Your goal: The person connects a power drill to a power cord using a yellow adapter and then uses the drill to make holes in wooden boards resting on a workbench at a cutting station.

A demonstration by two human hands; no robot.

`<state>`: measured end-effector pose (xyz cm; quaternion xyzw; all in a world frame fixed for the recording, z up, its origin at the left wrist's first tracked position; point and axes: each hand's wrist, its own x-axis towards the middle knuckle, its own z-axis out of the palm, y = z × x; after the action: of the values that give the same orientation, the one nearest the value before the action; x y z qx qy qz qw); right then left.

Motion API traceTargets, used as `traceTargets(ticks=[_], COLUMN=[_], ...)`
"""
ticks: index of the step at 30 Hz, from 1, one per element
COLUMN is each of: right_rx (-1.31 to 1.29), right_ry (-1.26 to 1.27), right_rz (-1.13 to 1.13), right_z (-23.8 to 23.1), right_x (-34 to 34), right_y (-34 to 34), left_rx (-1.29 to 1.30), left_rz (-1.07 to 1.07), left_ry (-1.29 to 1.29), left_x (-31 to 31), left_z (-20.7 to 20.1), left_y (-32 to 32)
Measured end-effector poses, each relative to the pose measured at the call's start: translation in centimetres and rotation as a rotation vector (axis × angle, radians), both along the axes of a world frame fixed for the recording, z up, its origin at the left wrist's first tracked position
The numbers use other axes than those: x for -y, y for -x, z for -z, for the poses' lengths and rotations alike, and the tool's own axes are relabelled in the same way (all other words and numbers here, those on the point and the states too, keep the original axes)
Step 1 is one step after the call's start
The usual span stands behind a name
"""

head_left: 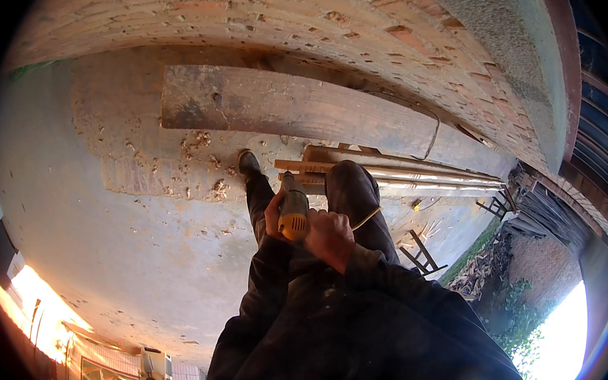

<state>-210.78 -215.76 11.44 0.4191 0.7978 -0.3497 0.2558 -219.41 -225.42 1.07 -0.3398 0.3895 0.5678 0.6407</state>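
A yellow-and-grey power drill [294,206] is held in front of my body, its nose pointing away from me toward the ends of several long wooden strips [294,167]. My left hand [273,214] wraps round the drill's left side. Closed at its right rear is my right hand [329,234], where the grip is mostly hidden by the fingers. A pale cord [367,218] runs from beside my right hand across my leg. My right knee [351,187] rests over the strips. Whether the drill's tip touches the wood, I cannot tell.
Beyond the strips a wide wooden plank [271,103] lies along the brick wall [349,20]. Wood shavings [220,189] litter the concrete floor near my left foot [249,164]. A dark metal frame [423,254] stands at right, with stacked long pieces [552,209] farther off.
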Motion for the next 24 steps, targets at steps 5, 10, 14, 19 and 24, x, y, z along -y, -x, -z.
traceTargets(ticks=[5,10,14,19,24], right_rx=[-0.038,-0.045,-0.029,-0.014,-0.025], right_ry=[-0.010,0.003,-0.002,-0.027,-0.036], right_rz=[-0.004,-0.017,-0.035,-0.091,-0.091], right_z=[0.2,0.1,0.2,0.1,0.4], right_x=[0.2,-0.1,-0.1,-0.1,0.0], right_y=[-0.1,0.0,0.1,0.2,0.0], left_rx=[0.040,0.339,0.356,0.368,0.368], left_rz=[-0.032,-0.199,-0.195,-0.223,-0.214], left_ry=[0.003,-0.075,-0.087,-0.111,-0.046], left_x=[0.7,1.3,1.3,1.5,1.2], left_z=[1.1,2.9,2.9,2.9,2.3], left_y=[-0.4,-0.7,-0.6,-0.5,-0.4])
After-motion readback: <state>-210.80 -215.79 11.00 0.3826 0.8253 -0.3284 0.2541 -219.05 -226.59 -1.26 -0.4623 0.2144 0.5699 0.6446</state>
